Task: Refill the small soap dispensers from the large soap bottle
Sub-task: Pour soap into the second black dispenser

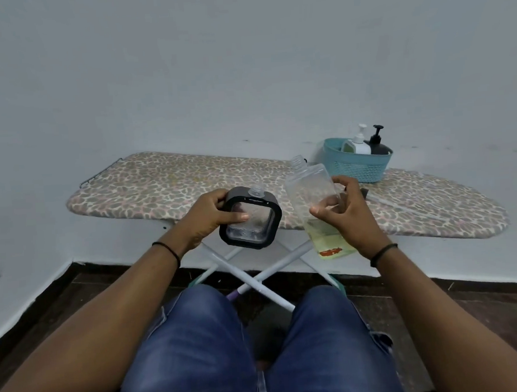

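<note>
My left hand (210, 218) grips a small square dispenser (250, 219) with a black frame, a clear body and an uncapped threaded neck at its top. It is held in the air in front of the ironing board, tilted toward me. My right hand (347, 213) holds the large clear soap bottle (310, 192), uncapped, its neck pointing up and away. A little yellowish soap sits at the bottle's lower end. The two containers are apart, side by side.
A patterned ironing board (165, 183) on white crossed legs stands against the wall. At its right end a teal basket (359, 164) holds a white pump dispenser (359, 143) and a black pump dispenser (377, 144). My knees in jeans are below.
</note>
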